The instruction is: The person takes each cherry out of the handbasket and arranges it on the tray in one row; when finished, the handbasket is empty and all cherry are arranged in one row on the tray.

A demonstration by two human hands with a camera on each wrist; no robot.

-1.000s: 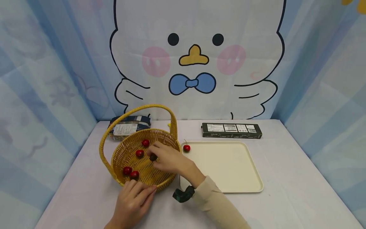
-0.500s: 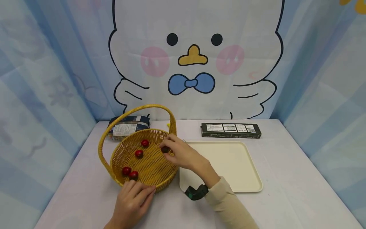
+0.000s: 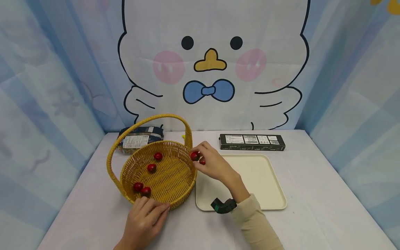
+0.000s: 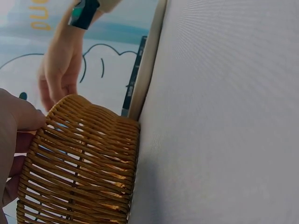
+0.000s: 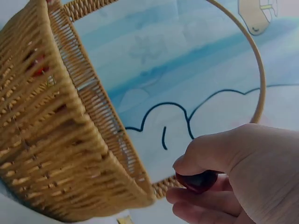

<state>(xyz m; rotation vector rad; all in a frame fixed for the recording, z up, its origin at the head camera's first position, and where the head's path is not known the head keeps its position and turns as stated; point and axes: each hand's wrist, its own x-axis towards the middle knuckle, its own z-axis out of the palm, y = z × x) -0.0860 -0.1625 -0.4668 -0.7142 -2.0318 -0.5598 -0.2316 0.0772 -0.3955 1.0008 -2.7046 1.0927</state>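
Observation:
My right hand (image 3: 217,166) pinches a dark red cherry (image 3: 194,156) between thumb and fingers, just past the right rim of the yellow wicker basket (image 3: 167,178). The right wrist view has this held cherry (image 5: 198,181) close up, beside the woven wall. Behind the fingers, a second cherry (image 3: 202,161) shows partly at the far left corner of the cream tray (image 3: 250,184). At the basket's near rim, my left hand (image 3: 144,217) grips the edge, fingers wrapped over the weave (image 4: 84,163) in the left wrist view. Several cherries (image 3: 151,168) lie inside the basket.
The basket's tall arched handle (image 3: 150,119) rises over its left and back side. A dark packaged bag (image 3: 137,140) lies behind it. A long dark box (image 3: 252,142) sits behind the tray. A printed curtain (image 3: 212,114) closes off the table's back.
My right hand has lifted the cherry from inside the basket and carried it right, across the rim to the tray's far left corner. The left hand stays on the near rim.

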